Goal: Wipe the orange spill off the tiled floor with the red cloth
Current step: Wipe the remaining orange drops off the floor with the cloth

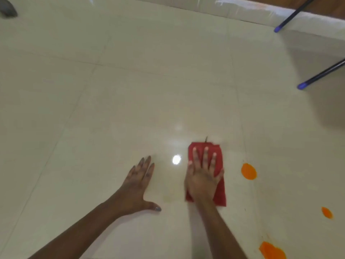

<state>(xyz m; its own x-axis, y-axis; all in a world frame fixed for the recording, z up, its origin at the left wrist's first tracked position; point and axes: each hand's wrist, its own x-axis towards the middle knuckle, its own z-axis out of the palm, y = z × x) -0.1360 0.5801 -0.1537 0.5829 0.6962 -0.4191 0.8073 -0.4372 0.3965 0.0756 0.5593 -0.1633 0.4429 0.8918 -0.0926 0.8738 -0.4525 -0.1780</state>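
Right hand (203, 176) flat, fingers spread, pressing red cloth (218, 195) on tiled floor (130, 90). Left hand (138, 186) open, palm on floor. Orange spill (248, 171) beside cloth, untouched.

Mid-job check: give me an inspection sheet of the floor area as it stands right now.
Surface: glossy tiled floor, faint smear beside the cloth.
Job's things: red cloth flat on floor; orange spill spots unwiped, right of cloth.
Clutter: grey object, top left corner, unclear.
Grippers: right hand pressed flat on cloth; left hand flat on bare tile.
Cables: nothing seen.
Surroundings: two dark legs with blue tips; wall base.
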